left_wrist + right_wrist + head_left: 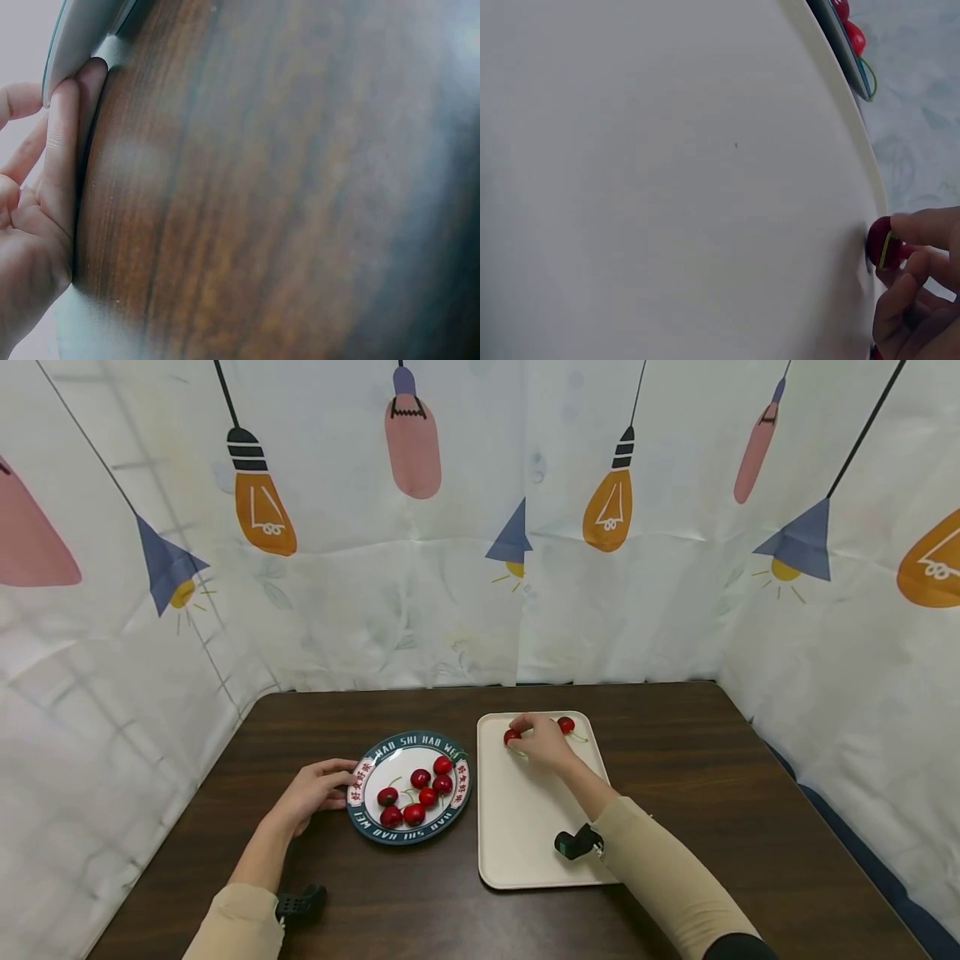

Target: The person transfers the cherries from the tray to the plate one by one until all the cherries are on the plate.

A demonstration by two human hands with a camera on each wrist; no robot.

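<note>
Pinching a cherry [512,737], the right grip [542,743] has the tray [517,827] below it; the left grip [318,789] holds the plate [375,828]. A loose squeeze could let the cherry slip and roll.

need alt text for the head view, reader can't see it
A person's right hand pinches a red cherry near a cream tray's far left corner, while the left hand holds the rim of a round plate bearing seven cherries. Another cherry lies near the tray's far edge, on a dark wooden table.
</note>
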